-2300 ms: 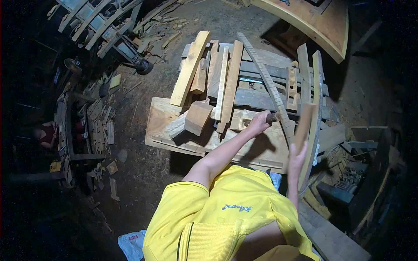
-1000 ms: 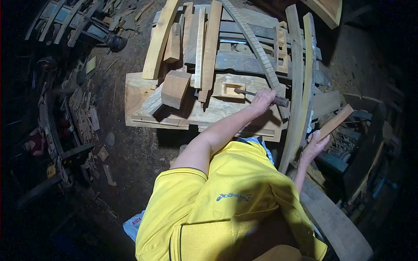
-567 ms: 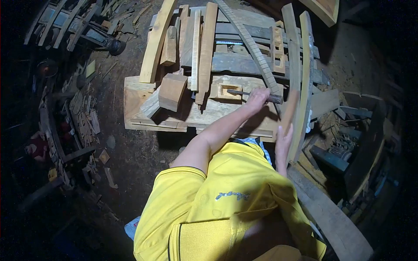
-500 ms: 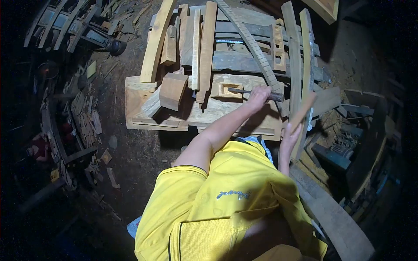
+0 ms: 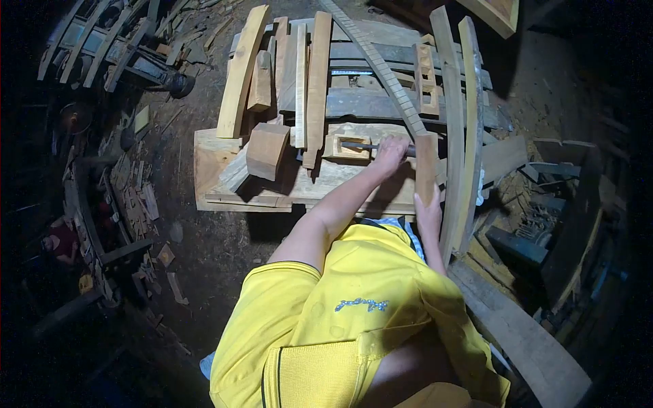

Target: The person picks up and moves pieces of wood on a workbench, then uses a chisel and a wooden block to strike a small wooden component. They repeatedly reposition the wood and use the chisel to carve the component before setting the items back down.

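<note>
My left hand (image 5: 390, 154) is closed around a chisel (image 5: 358, 145), which lies nearly level and points left. Its tip sits inside the rectangular hollow cut in a small pale wooden block (image 5: 332, 147). In my right hand (image 5: 428, 209) is a flat wooden bat (image 5: 426, 166), gripped at its lower end and standing up in this view. The bat overlaps the end of the chisel's handle, hiding it. Beneath the block is a thick timber slab (image 5: 218, 163) serving as the bench top.
A squared wood block (image 5: 267, 151) rests left of the work. Several long boards (image 5: 317, 88) lie across the back, with a slotted strip (image 5: 374, 58) slanting among them. Two upright planks (image 5: 469, 122) stand close on the right. Far left, a person (image 5: 61, 241) is in the shadows.
The bat in my right hand has swung left, from out by the planks to the chisel's handle end. My left hand stays on the chisel; the whole view has shifted slightly.
</note>
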Demonstrator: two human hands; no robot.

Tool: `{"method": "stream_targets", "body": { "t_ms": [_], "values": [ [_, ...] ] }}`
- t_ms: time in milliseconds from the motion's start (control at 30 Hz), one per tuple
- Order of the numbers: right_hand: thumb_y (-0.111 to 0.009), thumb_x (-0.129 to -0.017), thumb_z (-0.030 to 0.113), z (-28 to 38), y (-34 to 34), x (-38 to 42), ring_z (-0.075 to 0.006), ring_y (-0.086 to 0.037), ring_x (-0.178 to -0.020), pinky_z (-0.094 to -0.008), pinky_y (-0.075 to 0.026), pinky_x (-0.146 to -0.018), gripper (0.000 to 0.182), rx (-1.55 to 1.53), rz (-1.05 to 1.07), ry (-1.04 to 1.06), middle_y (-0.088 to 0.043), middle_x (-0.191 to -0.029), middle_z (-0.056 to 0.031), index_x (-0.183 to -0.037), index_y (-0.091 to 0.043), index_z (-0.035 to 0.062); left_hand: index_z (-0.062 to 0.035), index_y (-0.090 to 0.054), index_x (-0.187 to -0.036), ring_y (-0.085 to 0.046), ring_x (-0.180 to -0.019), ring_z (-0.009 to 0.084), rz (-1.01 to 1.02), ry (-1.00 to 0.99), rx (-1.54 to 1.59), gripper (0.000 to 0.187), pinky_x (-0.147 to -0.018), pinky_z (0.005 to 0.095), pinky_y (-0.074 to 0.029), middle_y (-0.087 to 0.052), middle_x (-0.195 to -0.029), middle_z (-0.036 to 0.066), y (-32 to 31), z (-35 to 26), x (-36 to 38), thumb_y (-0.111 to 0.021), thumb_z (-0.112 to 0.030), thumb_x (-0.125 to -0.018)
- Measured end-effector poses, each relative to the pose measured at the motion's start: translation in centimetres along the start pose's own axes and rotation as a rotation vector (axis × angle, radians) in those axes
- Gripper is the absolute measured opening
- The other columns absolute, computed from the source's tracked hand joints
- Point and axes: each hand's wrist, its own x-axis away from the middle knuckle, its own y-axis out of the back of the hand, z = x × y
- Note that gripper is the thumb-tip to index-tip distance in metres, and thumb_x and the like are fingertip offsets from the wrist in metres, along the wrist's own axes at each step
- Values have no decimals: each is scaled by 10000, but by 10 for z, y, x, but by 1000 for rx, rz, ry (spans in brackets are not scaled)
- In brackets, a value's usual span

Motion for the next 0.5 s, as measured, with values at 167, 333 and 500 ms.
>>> {"method": "stream_targets", "body": {
  "t_ms": [167, 333, 500],
  "values": [
    [-579, -867, 271, 4, 20, 9, -297, -456, -1168, -353, -346, -976, 651, -270, -249, -17, -438, -1281, -243, -1347, -274, -45, -60, -513, -849, -542, -828, 358, -57, -25, 71, 211, -723, 466, -409, -572, -841, 155, 10, -8, 2, -618, -44, -667],
    [-566, -879, 261, -6, 52, 6, -292, -446, -1166, -355, -337, -978, 625, -232, -318, -5, -428, -1289, -229, -1347, -279, -35, -63, -498, -872, -539, -840, 355, -41, -16, 78, 263, -723, 470, -407, -569, -866, 154, 7, -8, 2, -644, -39, -654],
    [-561, -886, 260, -24, 51, 0, -131, -439, -1164, -264, -328, -980, 646, -441, -446, -28, -428, -1297, -181, -1407, -220, 89, -68, -495, -886, -543, -854, 349, -31, 10, 73, 324, -725, 477, -404, -569, -874, 151, 5, -6, 5, -680, -33, -621]
  ]
}}
